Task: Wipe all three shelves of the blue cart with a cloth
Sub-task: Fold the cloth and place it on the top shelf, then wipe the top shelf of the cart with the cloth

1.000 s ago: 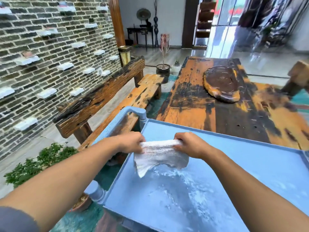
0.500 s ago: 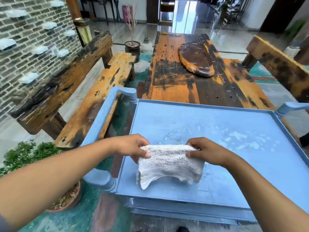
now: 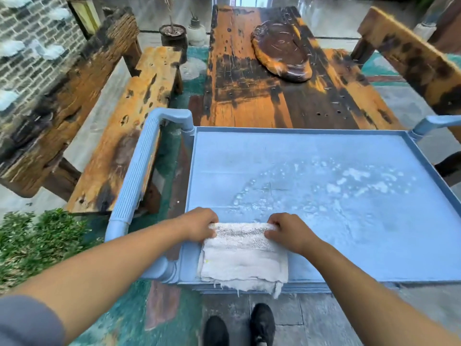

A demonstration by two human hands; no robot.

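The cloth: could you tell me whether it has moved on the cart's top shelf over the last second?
Yes. The cloth came toward the person, now overhanging the top shelf's near rim.

A folded white cloth point(image 3: 243, 255) is pinned flat on the top shelf point(image 3: 324, 196) of the blue cart point(image 3: 139, 176), at the shelf's near left corner, its frayed edge hanging over the near rim. The cloth's far edge is pinched by the left hand point(image 3: 199, 224) and the right hand point(image 3: 290, 232). Wet, soapy streaks point(image 3: 349, 183) are seen beyond the cloth. A worn wooden desk point(image 3: 262, 96) stands behind the cart.
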